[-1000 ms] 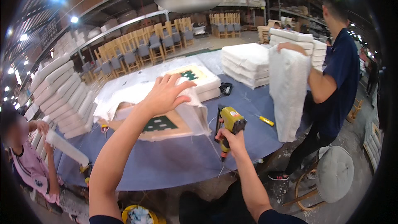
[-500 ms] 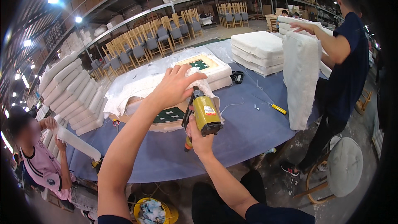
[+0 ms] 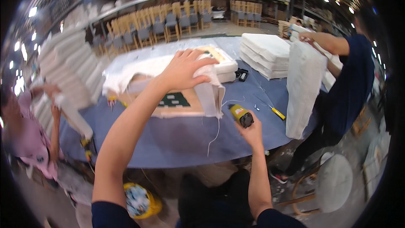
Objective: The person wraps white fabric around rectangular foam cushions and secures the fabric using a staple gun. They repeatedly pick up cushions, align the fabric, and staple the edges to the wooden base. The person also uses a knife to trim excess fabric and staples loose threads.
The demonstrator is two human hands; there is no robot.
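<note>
My right hand (image 3: pixel 252 131) is wrapped round a yellow and black staple gun (image 3: pixel 240 115), low over the blue table, to the right of a seat cushion apart from it. That cushion stands on its edge; its wooden frame (image 3: pixel 192 104) with green webbing faces me, and white fabric (image 3: pixel 147 68) drapes over its top. My left hand (image 3: pixel 184 71) lies over the upper right of the cushion with fingers spread, touching the fabric. A loose fabric flap (image 3: pixel 212 97) and a thread hang from the cushion's right corner.
Behind lies another cushion (image 3: pixel 227 65). White cushions are stacked left (image 3: pixel 71 67) and right (image 3: pixel 265 55). A yellow-handled screwdriver (image 3: pixel 278 113) lies on the blue table (image 3: pixel 177 143). Co-workers handle cushions on both sides. A yellow bucket (image 3: pixel 154 206) and a round stool (image 3: pixel 334 183) stand below.
My right hand has carried the staple gun away from the cushion's corner, to the right. My left hand has lifted slightly and spread its fingers. The view has shifted.
</note>
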